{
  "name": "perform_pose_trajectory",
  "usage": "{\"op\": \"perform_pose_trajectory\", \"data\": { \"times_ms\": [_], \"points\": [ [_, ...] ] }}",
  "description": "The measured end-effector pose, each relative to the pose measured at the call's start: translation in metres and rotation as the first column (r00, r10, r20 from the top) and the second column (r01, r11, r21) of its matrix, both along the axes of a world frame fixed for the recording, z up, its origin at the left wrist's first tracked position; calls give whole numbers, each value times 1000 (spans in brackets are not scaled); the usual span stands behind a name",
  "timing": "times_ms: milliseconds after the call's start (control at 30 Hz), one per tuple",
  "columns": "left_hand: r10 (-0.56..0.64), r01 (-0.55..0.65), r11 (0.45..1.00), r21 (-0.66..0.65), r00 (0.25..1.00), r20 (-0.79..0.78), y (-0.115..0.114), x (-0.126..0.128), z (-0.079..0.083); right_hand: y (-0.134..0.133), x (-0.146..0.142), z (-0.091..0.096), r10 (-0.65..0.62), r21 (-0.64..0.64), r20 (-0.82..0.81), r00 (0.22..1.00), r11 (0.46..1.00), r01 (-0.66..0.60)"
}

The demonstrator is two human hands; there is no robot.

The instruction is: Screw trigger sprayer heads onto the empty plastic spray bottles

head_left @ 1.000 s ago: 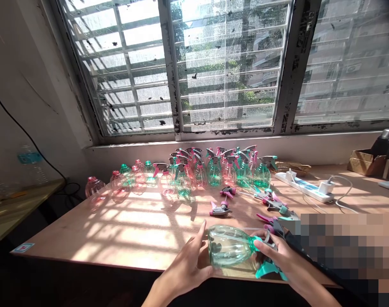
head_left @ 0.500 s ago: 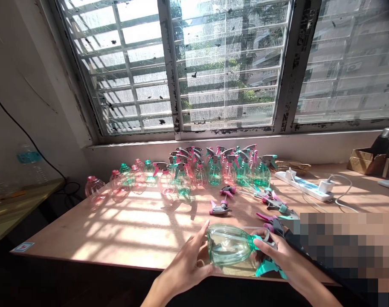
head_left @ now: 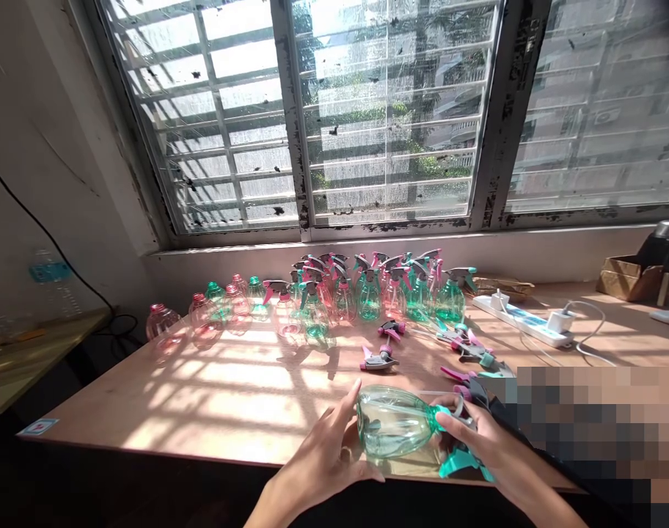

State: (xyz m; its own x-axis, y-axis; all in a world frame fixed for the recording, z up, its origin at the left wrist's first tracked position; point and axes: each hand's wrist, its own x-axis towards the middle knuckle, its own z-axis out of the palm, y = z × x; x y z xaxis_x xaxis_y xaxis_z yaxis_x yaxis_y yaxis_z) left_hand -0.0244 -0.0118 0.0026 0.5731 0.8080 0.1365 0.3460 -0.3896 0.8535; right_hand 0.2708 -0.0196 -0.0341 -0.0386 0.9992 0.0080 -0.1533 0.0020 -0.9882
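Gripping the green spray bottle (head_left: 396, 424) at its collar (head_left: 434, 416) with right fingers (head_left: 460, 430), holding it sideways between both sets; curving open left fingers (head_left: 348, 405) around its base (head_left: 364, 424), hard to tell if touching. Could cross-thread by twisting askew, or slip through weak left support!

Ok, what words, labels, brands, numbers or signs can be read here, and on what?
No text is readable.
Sticker on the table's near left corner: too small to read.
Blue label on the clear bottle at left: too blurred.
Pale marks on the dark window frame: lettering or flaking, cannot tell.
Held green spray bottle: no lettering visible.
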Motion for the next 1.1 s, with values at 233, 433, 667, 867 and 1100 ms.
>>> {"op": "perform_pose_trajectory", "data": {
  "times_ms": [233,433,667,867,1100],
  "points": [
    [-19,18,1000,17,999,41,0,-2,-3,-1,0,1,3,-9,-12,1000,1000,-3],
    [-40,39,999,17,998,53,3,-4,-11,-3,0,2,-28,-24,-9,1000,999,28],
    [-17,15,1000,25,998,62,1,-1,-5,-3,-1,3,-30,-19,-14,999,999,29],
    [-75,74,997,11,994,85,1,-3,-5,-3,-1,3,-33,-26,-3,999,999,32],
    [-16,15,997,78,1000,15,-2,2,4,-2,-1,3,-14,-21,-12,1000,1000,14]
  ]
}}
